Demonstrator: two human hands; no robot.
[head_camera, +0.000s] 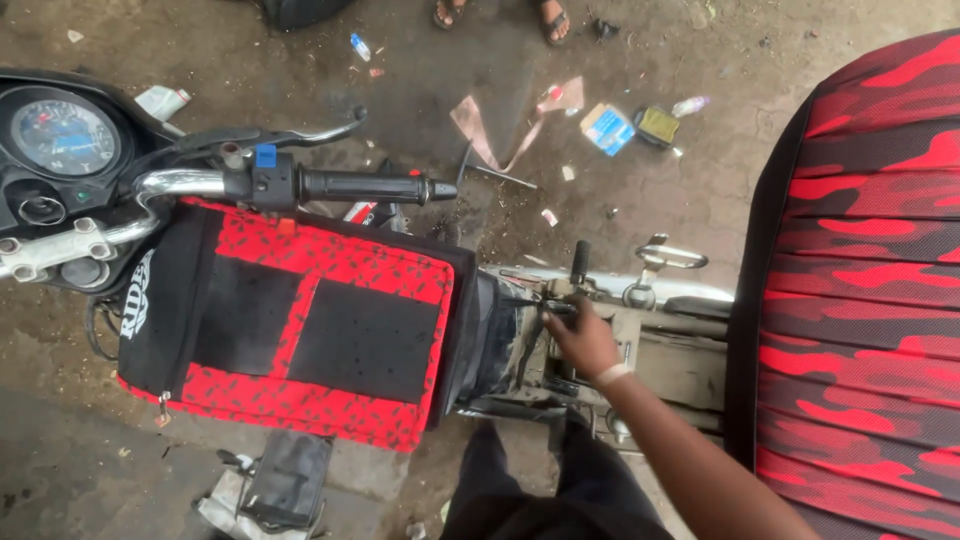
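I look down on a motorcycle with a red and black tank cover (330, 330) and a red camouflage seat (870, 300). My right hand (582, 342) reaches in from the lower right, a white band on its wrist, into the engine area between tank and seat. Its fingers are closed on a small dark part (556, 306) just below a black upright lever (580, 258). What the part is stays unclear. My left hand is out of sight. My dark trousers (560, 490) show below the arm.
The handlebar grip (365, 186) and speedometer (62, 137) are at the upper left. On the dirty concrete lie small boxes (607, 128), a pink paper strip (500, 130), a metal rod (495, 172) and a black pouch (285, 480). Another person's sandalled feet (500, 14) stand at the top.
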